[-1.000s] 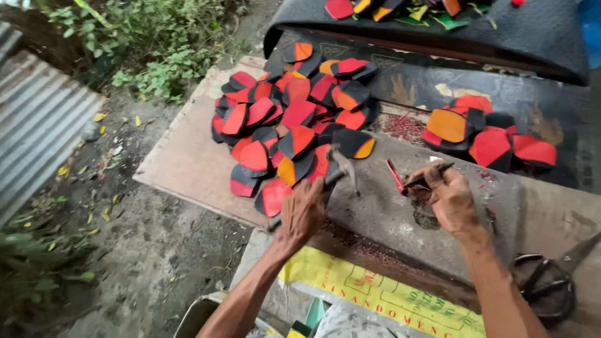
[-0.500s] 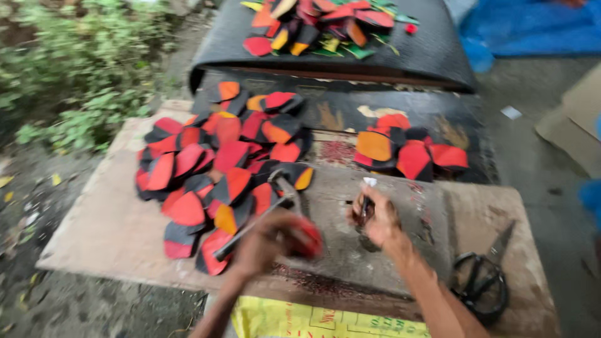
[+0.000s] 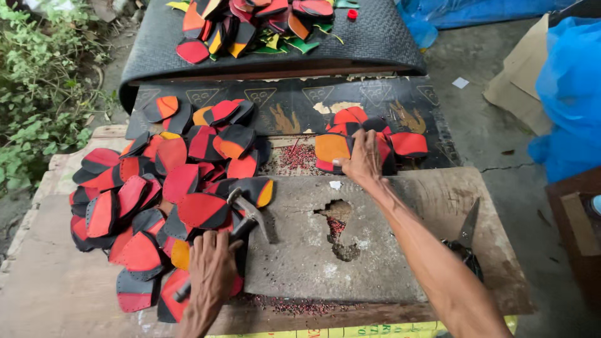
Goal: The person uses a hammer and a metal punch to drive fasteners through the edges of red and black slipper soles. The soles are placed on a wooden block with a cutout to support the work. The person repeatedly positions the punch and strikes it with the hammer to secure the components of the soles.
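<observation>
My left hand (image 3: 211,275) is closed around the handle of a metal hammer (image 3: 247,213), whose head rests at the edge of a large heap of red, orange and black cut pieces (image 3: 156,194). My right hand (image 3: 362,159) reaches forward onto a smaller stack of the same pieces (image 3: 400,143), fingers spread over a black one. Whether it grips that piece is unclear. Between the hands lies a grey stone slab (image 3: 382,250) with a worn pit (image 3: 338,228) in its middle.
Black-handled scissors (image 3: 466,241) lie at the slab's right end. A wooden board (image 3: 50,288) carries everything. Behind lie a dark printed sheet (image 3: 282,103) and a curved black rubber mat (image 3: 375,37) holding more pieces. Blue plastic (image 3: 570,94), cardboard (image 3: 519,75), plants (image 3: 37,94).
My right hand has moved from the slab's pit forward onto the small stack. My left hand has shifted down the hammer handle, and the view has tilted up toward the far mat.
</observation>
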